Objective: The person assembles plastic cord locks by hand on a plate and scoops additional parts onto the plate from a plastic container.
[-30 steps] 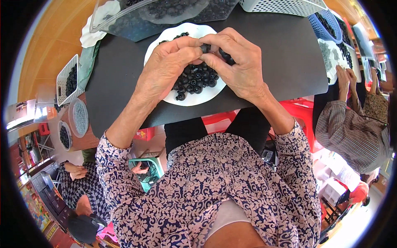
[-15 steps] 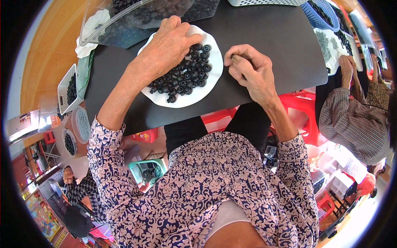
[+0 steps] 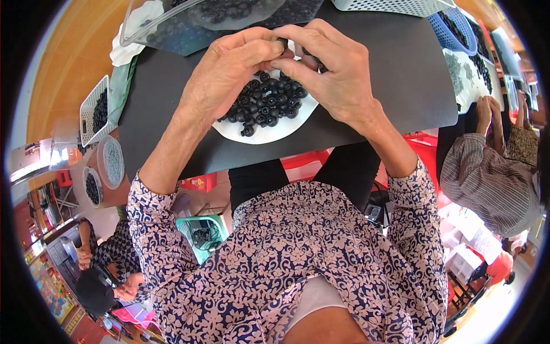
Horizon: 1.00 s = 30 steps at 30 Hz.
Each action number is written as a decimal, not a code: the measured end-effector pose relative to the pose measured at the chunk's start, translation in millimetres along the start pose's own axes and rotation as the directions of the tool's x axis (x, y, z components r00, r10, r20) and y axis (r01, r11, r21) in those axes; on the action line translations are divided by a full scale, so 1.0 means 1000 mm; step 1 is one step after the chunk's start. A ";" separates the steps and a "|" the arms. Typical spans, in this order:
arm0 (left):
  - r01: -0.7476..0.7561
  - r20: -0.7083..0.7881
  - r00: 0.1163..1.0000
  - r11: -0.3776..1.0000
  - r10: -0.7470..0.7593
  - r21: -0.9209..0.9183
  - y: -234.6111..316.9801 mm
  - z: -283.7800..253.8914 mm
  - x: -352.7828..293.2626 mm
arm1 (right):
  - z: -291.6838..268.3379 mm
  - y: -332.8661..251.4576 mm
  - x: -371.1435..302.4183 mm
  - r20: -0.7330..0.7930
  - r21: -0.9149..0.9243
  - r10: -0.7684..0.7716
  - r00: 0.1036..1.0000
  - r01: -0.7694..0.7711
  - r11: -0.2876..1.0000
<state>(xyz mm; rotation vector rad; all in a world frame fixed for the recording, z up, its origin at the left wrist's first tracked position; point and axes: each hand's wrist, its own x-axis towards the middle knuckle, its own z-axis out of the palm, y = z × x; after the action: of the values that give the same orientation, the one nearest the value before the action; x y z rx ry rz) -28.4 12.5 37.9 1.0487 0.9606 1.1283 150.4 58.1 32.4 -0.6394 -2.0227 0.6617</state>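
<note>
My left hand (image 3: 220, 74) and my right hand (image 3: 338, 71) meet fingertip to fingertip above a white plate (image 3: 258, 135) with a wavy rim. My left thumb and finger pinch a small round black part (image 3: 282, 43). The right fingertips touch this same piece. Further dark bits (image 3: 322, 67) show within my curled right fingers, mostly hidden. Below the hands, a heap of black round parts (image 3: 264, 104) lies on the plate, several with a ringed opening on top. The hands cover the plate's far side.
A clear plastic bin (image 3: 189, 43) of black parts stands behind the plate on the dark table (image 3: 395, 74). White baskets (image 3: 94, 114) sit at the left and far edge, a blue basket (image 3: 455, 31) at far right. A co-worker in a striped shirt (image 3: 487, 178) sits at right.
My left hand has lifted off the heap with a black part. The right hand has moved left and up to meet it. The view has shifted slightly.
</note>
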 end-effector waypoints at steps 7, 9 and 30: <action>-0.002 -0.093 0.996 0.996 -0.007 -0.094 -0.003 -0.002 -0.013 | 0.004 -0.003 0.011 0.143 0.039 -0.025 0.989 0.020 0.999; 0.002 -0.084 0.996 0.994 -0.011 -0.108 -0.003 -0.001 -0.018 | 0.006 0.000 0.011 0.124 0.067 -0.148 0.981 0.140 0.988; 0.022 -0.252 0.901 0.542 0.354 0.840 -0.027 0.008 -0.062 | -0.119 0.147 0.160 -0.091 -0.431 0.187 0.978 -0.208 0.878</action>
<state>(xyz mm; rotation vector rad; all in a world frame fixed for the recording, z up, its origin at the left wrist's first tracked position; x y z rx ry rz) -25.7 -52.5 18.1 1.7493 1.8784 1.0572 204.5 294.5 83.9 -1.1293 -2.0941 0.2946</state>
